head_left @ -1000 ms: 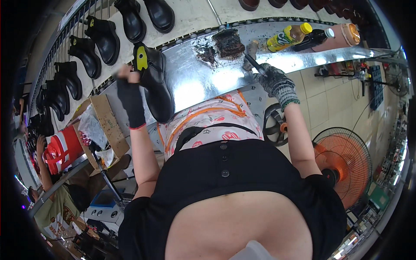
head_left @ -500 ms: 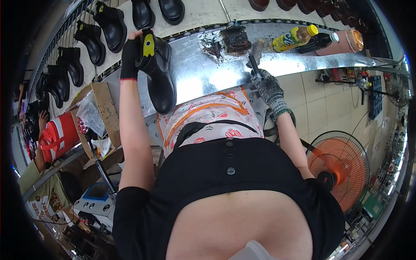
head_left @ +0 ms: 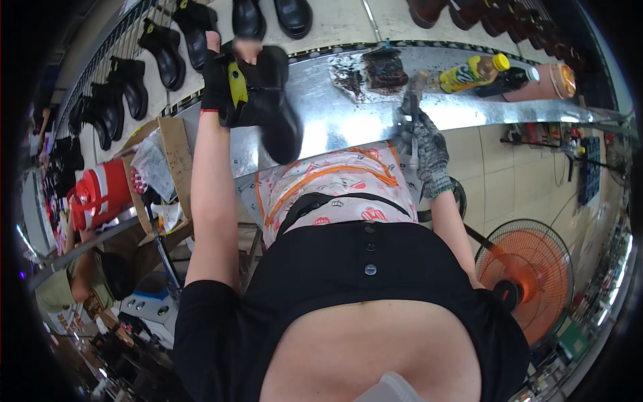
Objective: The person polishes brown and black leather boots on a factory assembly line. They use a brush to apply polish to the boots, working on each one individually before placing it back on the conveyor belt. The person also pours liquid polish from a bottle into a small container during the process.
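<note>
A black ankle boot [head_left: 276, 100] with a yellow-green patch at its side hangs over the metal bench edge, toe toward me. My left hand [head_left: 220, 84], in a black glove with bare fingertips, is closed on the boot's upper. My right hand [head_left: 432, 153], in a grey knitted glove, is closed around a slim tool [head_left: 412, 134] with a dark, shiny handle. Motion blurs it, and I cannot make out its kind. Just beyond this hand, a brownish-grey piece [head_left: 416, 86] rests at the bench edge. A black-stained white cloth [head_left: 348, 79] lies farther back, bearing a dark crusty block [head_left: 386, 69].
A yellow-capped bottle [head_left: 472, 74], a dark bottle [head_left: 512, 82] and a pink container [head_left: 546, 84] lie along the bench. Several black boots [head_left: 164, 57] stand on the rack behind. A cardboard box [head_left: 174, 157] is at left, and an orange fan [head_left: 526, 281] at right.
My left hand has turned the boot and brought its shaft slightly nearer. My right hand has drawn the tool a little toward me. The view has shifted slightly left.
</note>
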The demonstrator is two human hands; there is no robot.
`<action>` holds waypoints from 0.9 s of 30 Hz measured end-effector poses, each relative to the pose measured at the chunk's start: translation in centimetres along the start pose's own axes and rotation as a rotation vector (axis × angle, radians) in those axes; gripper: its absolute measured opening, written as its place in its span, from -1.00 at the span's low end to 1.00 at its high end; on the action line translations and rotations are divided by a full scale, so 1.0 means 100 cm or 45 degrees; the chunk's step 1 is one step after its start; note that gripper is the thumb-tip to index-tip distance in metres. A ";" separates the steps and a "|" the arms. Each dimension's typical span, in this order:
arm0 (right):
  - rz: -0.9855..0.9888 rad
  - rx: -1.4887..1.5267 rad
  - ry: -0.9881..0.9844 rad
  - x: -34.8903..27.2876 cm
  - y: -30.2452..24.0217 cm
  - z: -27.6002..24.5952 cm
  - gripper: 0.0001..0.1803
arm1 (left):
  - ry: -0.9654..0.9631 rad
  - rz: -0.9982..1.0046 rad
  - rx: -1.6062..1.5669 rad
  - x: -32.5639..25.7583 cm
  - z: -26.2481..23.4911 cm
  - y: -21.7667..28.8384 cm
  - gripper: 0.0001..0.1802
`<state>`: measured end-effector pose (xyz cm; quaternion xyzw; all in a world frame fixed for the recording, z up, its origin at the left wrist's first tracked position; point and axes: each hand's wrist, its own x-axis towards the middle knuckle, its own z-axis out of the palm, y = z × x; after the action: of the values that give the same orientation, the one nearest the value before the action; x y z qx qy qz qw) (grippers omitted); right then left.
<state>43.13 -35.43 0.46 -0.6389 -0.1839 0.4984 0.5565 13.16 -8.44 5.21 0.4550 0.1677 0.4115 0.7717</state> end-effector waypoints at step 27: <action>0.051 0.701 -0.084 0.008 -0.048 0.010 -0.62 | -0.457 0.379 0.059 -0.021 0.046 0.009 -0.15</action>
<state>44.16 -32.70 4.53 -0.4505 -0.0468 0.5609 0.6930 14.43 -12.46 8.16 0.5583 -0.0318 0.4292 0.7093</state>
